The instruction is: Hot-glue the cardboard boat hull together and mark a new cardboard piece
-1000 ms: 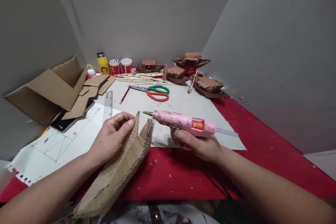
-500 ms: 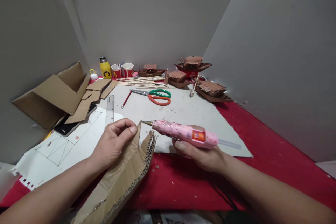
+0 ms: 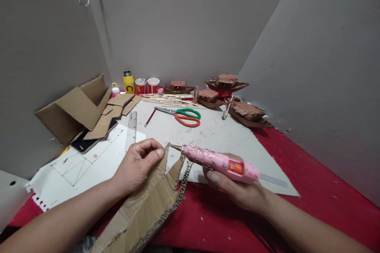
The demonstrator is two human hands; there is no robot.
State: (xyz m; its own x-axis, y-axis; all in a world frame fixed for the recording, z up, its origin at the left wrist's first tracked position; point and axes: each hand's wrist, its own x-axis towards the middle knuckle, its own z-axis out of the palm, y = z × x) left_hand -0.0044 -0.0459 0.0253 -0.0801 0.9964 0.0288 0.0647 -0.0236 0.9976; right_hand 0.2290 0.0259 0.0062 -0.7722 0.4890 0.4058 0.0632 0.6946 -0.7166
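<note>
A long folded piece of corrugated cardboard point(image 3: 151, 197) slants up from the bottom edge, its cut, ridged edges facing right. My left hand point(image 3: 136, 166) pinches its upper end between thumb and fingers. In my right hand point(image 3: 234, 185) is a pink hot glue gun point(image 3: 213, 161), stained along its barrel, with a clear glue stick point(image 3: 274, 180) poking out of the back. The metal nozzle is at the pointed tip of the cardboard, touching it or very close. The fingers of my right hand are partly hidden behind the gun.
Scissors point(image 3: 185, 116), a pencil point(image 3: 150, 117) and a clear ruler point(image 3: 131, 130) lie beyond my hands. Several brown model boats point(image 3: 247, 112) and thin sticks point(image 3: 166, 100) are at the back. Left are a drawing point(image 3: 89, 166), a phone point(image 3: 81, 144), cardboard point(image 3: 77, 106), two cups point(image 3: 153, 85) and a yellow bottle point(image 3: 128, 83).
The view has shifted, so everything sits lower and further right. Both hands keep their hold, and the nozzle stays at the cardboard's tip.
</note>
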